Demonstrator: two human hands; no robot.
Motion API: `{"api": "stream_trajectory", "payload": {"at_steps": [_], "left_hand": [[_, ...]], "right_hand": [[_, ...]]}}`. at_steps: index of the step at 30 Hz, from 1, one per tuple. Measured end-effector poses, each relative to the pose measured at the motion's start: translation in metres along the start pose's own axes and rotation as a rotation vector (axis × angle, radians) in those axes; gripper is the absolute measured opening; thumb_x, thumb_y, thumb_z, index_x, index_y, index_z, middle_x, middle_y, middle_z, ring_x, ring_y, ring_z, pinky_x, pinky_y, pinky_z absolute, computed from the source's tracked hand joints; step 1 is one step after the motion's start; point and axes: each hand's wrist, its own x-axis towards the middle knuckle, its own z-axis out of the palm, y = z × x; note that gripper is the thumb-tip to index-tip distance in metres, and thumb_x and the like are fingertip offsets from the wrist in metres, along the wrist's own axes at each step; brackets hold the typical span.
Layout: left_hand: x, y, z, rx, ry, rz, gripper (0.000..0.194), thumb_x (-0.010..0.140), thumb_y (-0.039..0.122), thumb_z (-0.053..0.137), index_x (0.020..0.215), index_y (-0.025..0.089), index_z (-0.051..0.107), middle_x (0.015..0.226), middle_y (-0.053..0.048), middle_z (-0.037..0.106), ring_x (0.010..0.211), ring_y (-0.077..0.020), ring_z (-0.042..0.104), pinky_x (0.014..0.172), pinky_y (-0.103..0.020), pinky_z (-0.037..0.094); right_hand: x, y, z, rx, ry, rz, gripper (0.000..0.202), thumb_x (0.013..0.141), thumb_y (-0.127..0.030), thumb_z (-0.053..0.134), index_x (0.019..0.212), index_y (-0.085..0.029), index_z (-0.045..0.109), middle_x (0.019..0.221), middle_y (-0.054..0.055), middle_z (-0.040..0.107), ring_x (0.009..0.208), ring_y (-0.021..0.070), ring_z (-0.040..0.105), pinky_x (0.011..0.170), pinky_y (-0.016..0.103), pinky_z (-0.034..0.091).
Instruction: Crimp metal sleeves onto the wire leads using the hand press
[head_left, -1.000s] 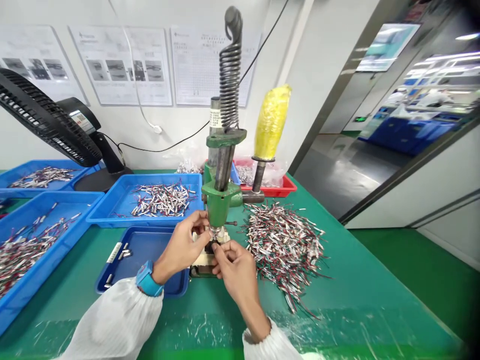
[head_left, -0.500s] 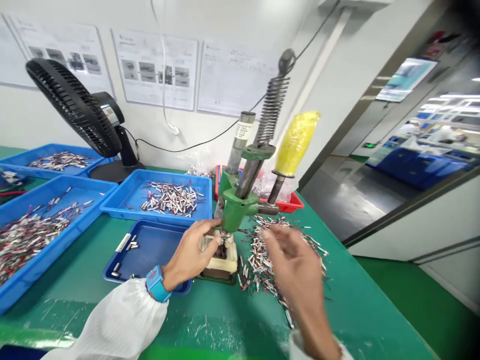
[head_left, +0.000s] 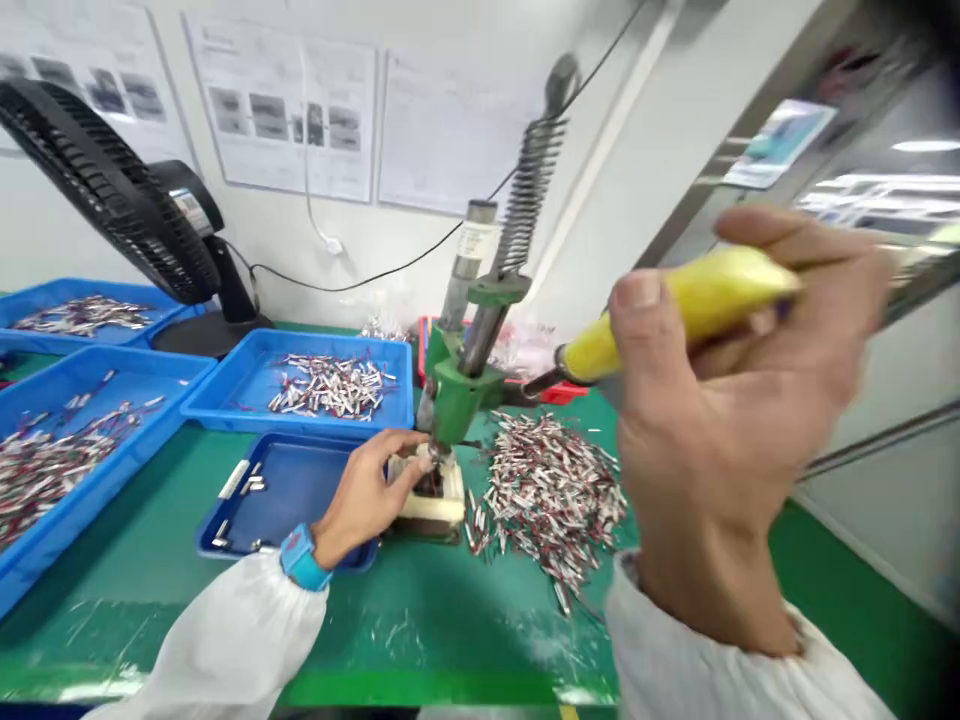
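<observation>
Clearly, two bare hands are at one green hand press (head_left: 459, 395), which stands on the green table (head_left: 450, 630) in the middle of the scene, tilted a little to the right. The right hand (head_left: 739, 400), blurred, has its fingers curled around the one yellow handle (head_left: 701, 298), to the right of the press and nearer. The left hand (head_left: 375, 485) is at the pale block (head_left: 446, 508) under the press head, thumb and fingertips at its top; whether they pinch a small part there I cannot tell. One blue watch (head_left: 304, 558) circles the left wrist, and two white sleeves (head_left: 240, 635) cover the forearms.

One big heap of wired parts (head_left: 551, 490), too many to count, lies on the table just right of the press. To the left are three light blue trays (head_left: 232, 385), one near and two farther, all holding more such parts. One dark blue tray (head_left: 300, 490), near the left hand, holds a few loose metal pieces (head_left: 221, 535). One red tray (head_left: 562, 394) sits behind the press, and one black fan (head_left: 105, 190) stands far left. Three paper sheets (head_left: 281, 60) show on the wall.
</observation>
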Motion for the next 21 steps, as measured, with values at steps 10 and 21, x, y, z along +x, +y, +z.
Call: {"api": "stream_trajectory", "payload": {"at_steps": [10,21], "left_hand": [[0.019,0.008,0.01,-0.275,-0.078,-0.106,0.013,0.083,0.029,0.072,0.079,0.018,0.074,0.107,-0.01,0.074,0.112,-0.0277,0.065,0.099,-0.043,0.05],[0.02,-0.038,-0.138,0.556,-0.026,-0.046,0.024,0.089,0.022,0.062,0.111,0.02,0.071,0.113,-0.01,0.072,0.107,-0.0269,0.067,0.098,-0.044,0.05]], "right_hand": [[-0.133,0.142,-0.026,-0.716,-0.837,0.186,0.018,0.088,-0.025,0.063,0.098,-0.019,0.077,0.095,0.012,0.071,0.091,0.0276,0.065,0.081,0.038,0.049],[-0.15,0.183,-0.025,-0.233,-0.578,0.62,0.03,0.074,-0.052,0.065,0.079,-0.023,0.07,0.077,0.007,0.073,0.071,0.0259,0.067,0.067,0.037,0.05]]}}
